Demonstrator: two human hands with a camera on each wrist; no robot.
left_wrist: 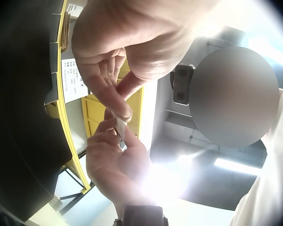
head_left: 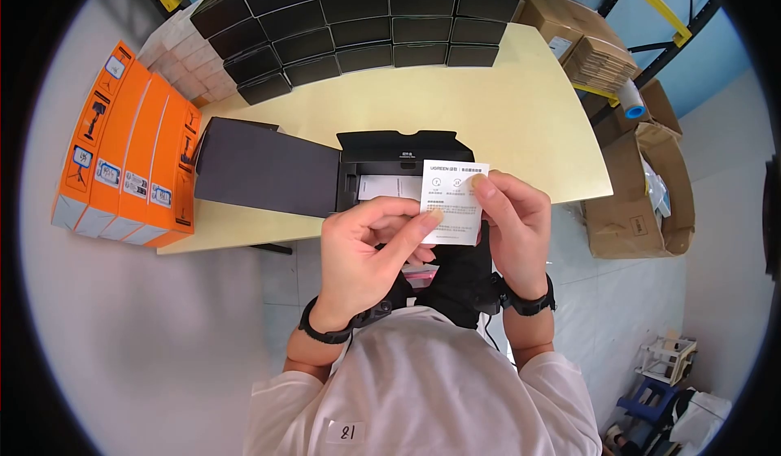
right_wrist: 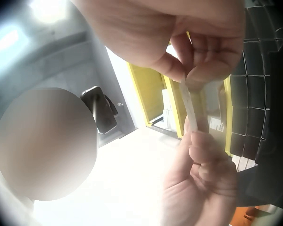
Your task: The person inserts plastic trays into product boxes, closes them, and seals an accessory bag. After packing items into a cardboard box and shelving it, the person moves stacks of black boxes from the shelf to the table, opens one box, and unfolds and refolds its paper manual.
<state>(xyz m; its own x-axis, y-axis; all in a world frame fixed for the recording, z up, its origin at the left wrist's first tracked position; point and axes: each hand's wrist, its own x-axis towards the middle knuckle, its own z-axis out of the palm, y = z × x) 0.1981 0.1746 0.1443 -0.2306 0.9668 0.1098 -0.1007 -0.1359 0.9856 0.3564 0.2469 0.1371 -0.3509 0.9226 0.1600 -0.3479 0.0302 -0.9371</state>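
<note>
A white printed card (head_left: 452, 226) is held up between both hands, its text facing the head camera. The left hand (head_left: 362, 248) pinches its left edge with thumb and finger; the right hand (head_left: 521, 220) pinches its upper right corner. Edge-on, the card (right_wrist: 190, 108) looks thin in the right wrist view, with the right hand (right_wrist: 179, 37) above and the left hand (right_wrist: 200, 183) below. Behind the hands on the table lies an open black box (head_left: 407, 145) with a white item (head_left: 381, 187) inside; its front is hidden by the hands and card.
The pale table (head_left: 537, 122) carries stacked black boxes (head_left: 350, 33) along its back and the black box's lid (head_left: 268, 163) at left. Orange boxes (head_left: 130, 155) stand at the far left. An open cardboard box (head_left: 639, 192) is on the right, below a yellow-and-black rack.
</note>
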